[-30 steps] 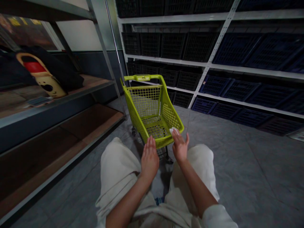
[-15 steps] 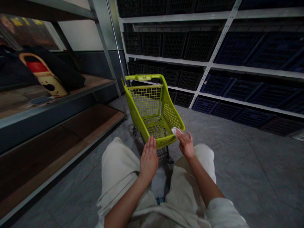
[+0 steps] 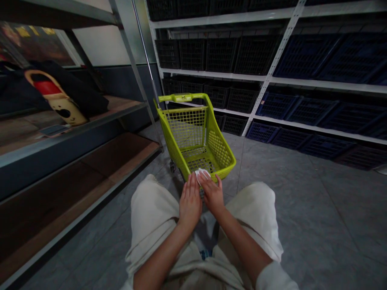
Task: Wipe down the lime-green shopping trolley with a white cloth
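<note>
Head view looks down past beige trousers [image 3: 250,213] at a lime-green plastic shopping cart [image 3: 193,137], which stands on the grey tiled floor [image 3: 302,213] just ahead of the knees, upright, with its handle at the far end. Both hands are at the cart's near rim [image 3: 222,171]. The left hand [image 3: 190,201] is flat and open, its fingers [image 3: 190,187] extended and close together, with the fingertips at the rim and just beside a white tissue [image 3: 202,174]. The right hand [image 3: 213,194] lies over the rim next to it, its fingers [image 3: 210,185] bent over the tissue and holding it down against the green plastic. The tissue is bunched between the two hands, on the rim and not inside the basket.

To the right, white metal shelving [image 3: 272,78] carries rows of black crates [image 3: 220,56] and dark blue crates [image 3: 305,60]. To the left, a grey metal shelf unit [image 3: 75,141] with wooden boards holds a black cloth [image 3: 72,88] and, leaning on it, a cream and red object [image 3: 56,98] whose kind is hard to tell. A small flat item [image 3: 51,129] lies on the board in front of it.
</note>
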A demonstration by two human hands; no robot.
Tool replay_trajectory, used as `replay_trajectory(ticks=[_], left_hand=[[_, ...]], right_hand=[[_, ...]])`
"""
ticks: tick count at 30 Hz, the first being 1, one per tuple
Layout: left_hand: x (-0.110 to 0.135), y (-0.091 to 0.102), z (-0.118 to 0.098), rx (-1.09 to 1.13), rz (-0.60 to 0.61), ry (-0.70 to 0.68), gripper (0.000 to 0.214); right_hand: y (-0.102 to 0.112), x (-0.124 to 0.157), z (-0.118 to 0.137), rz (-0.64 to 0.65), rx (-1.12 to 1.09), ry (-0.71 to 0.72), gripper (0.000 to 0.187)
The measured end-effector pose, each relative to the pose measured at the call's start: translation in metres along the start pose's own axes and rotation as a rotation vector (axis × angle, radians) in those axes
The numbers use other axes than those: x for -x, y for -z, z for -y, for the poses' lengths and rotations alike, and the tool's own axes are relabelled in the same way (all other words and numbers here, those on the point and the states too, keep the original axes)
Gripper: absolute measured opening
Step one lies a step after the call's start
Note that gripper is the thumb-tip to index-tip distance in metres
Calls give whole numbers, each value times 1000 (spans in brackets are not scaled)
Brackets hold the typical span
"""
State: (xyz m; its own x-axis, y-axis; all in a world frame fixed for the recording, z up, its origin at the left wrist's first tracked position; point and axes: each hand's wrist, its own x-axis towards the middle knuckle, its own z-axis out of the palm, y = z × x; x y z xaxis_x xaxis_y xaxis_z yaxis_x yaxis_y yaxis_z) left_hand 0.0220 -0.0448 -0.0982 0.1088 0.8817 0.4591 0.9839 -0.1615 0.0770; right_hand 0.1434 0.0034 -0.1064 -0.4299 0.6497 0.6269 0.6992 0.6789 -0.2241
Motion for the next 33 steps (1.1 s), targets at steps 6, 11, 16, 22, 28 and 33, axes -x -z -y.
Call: replay_trajectory(ticks=[6, 11, 16, 22, 28, 33], left_hand=[[0, 3, 1, 4, -14, -31, 82], [-3, 3, 0, 1, -21, -34, 84], [-3, 0, -1, 5, -32, -16, 86], [-3, -3, -4, 18, -13, 20, 82], [-2, 0, -1, 7, -13, -4, 81], [-1, 1, 1, 1, -15, -27, 84]], right_hand=[[27, 0, -67, 23, 66, 41, 74], [39, 0, -122, -86, 148, -135, 67], [26, -1, -99, -210, 190, -276, 66], [6, -7, -17, -45, 91, -112, 77], [25, -1, -50, 74, 91, 47, 78], [50, 6, -126, -64, 227, -131, 75]])
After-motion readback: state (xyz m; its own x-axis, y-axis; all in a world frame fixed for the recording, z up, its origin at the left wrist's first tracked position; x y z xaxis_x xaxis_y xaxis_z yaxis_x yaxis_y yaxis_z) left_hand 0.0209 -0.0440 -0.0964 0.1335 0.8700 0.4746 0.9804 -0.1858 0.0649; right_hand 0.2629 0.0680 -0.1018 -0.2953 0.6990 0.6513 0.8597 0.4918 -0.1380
